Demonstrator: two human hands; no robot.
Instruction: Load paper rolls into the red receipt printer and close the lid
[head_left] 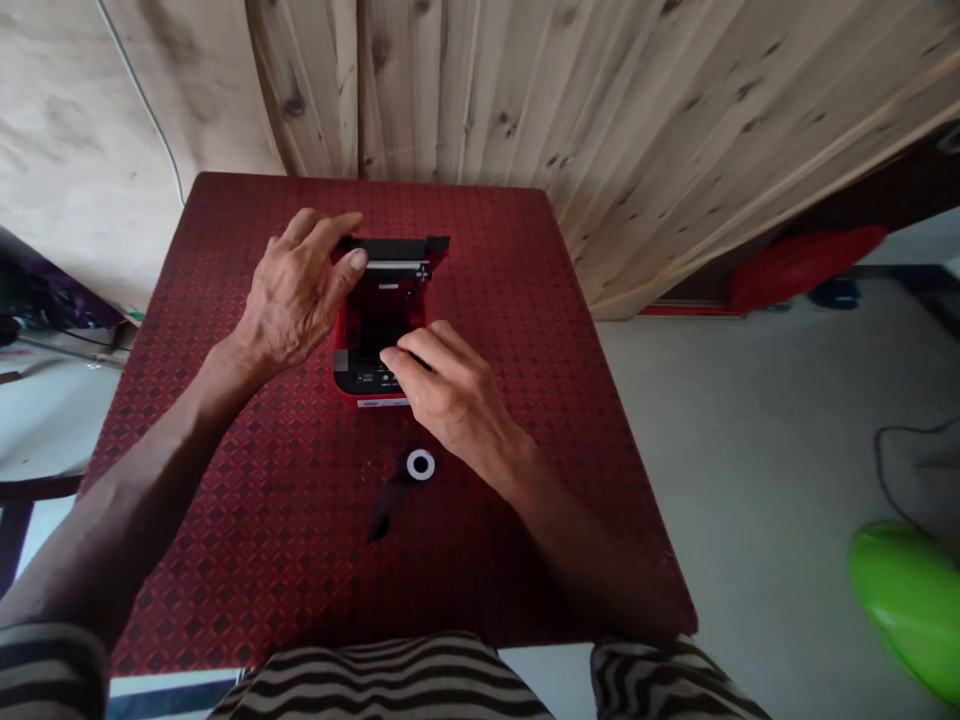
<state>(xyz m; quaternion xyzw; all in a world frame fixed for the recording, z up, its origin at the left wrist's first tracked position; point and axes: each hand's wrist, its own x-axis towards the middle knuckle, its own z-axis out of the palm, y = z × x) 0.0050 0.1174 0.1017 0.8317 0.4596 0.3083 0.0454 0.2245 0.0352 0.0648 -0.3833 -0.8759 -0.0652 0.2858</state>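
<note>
Brown-and-cream striped cloth (390, 680) lies closest to me, below the red patterned surface (570, 440). I see the left hand (296, 290) half curled, thumb and forefinger lightly gripping the left end of the raised black lid (394, 249). The right hand (454, 390) is loosely closed at the front right of the red-and-black boxy device (352, 378); I cannot tell what it holds. That device sits between both hands, with a small white dark-centred ring (411, 465) nearer me.
</note>
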